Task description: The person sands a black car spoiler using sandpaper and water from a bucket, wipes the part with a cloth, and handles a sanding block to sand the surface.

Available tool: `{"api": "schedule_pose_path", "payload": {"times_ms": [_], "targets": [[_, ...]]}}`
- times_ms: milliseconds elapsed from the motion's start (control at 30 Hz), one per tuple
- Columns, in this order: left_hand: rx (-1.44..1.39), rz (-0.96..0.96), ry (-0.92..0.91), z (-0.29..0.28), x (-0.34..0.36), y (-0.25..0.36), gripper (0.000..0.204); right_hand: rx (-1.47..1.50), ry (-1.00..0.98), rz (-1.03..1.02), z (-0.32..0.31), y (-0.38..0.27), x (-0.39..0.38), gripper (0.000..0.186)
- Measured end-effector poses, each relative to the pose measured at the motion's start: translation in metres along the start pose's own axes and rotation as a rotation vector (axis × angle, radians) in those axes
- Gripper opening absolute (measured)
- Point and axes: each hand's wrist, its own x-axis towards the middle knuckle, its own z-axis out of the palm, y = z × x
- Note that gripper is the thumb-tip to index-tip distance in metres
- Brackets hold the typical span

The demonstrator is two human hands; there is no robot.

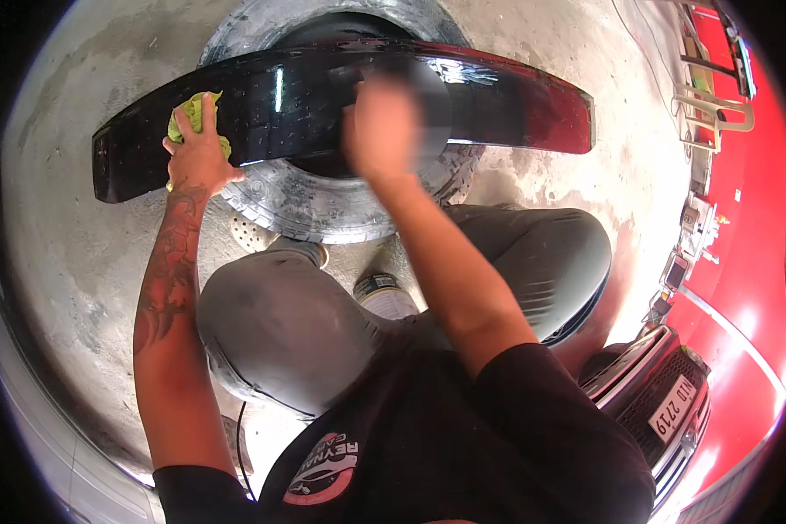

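A long, curved, glossy black panel (310,100), perhaps a car body part, lies across a tyre (323,205) on the concrete floor. Its surface carries bright reflections and a reddish sheen at the right end. My left hand (198,162) presses a crumpled yellow-green cloth (188,118) against the left part of the panel, fingers spread over it. Over the panel's middle is my right hand (382,131), smeared, its fingers not readable. Whether it holds anything or touches the surface cannot be made out.
Between my bent knees stands a can (386,299). Off to the right are a beige plastic chair (720,113), small items along a red wall (747,236), and a dark car front (651,393). A grey panelled surface (52,437) borders the lower left.
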Motion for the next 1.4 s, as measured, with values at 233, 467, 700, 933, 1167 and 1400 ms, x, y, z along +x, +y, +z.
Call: {"api": "schedule_pose_path", "payload": {"times_ms": [233, 467, 700, 933, 1167, 1400], "targets": [[-0.060, 0.059, 0.062, 0.004, 0.001, -0.005, 0.139, -0.095, -0.222, -0.262, -0.025, 0.005, 0.038, 0.017], [-0.051, 0.022, 0.049, 0.003, 0.000, -0.002, 0.139, -0.031, -0.022, -0.317, -0.021, 0.040, 0.010, 0.033], [-0.064, 0.029, 0.062, 0.003, -0.002, -0.003, 0.139, -0.042, -0.094, -0.447, -0.008, -0.001, 0.036, 0.038], [-0.062, 0.014, 0.041, -0.003, -0.002, -0.001, 0.137, 0.042, -0.112, -0.530, -0.019, 0.006, 0.011, 0.036], [-0.052, 0.020, 0.021, -0.005, -0.003, 0.000, 0.140, 0.048, 0.000, -0.452, 0.006, -0.018, 0.035, 0.044], [-0.068, 0.031, 0.023, -0.004, -0.003, 0.000, 0.141, -0.062, 0.042, -0.129, -0.011, 0.067, 0.056, 0.035]]}}
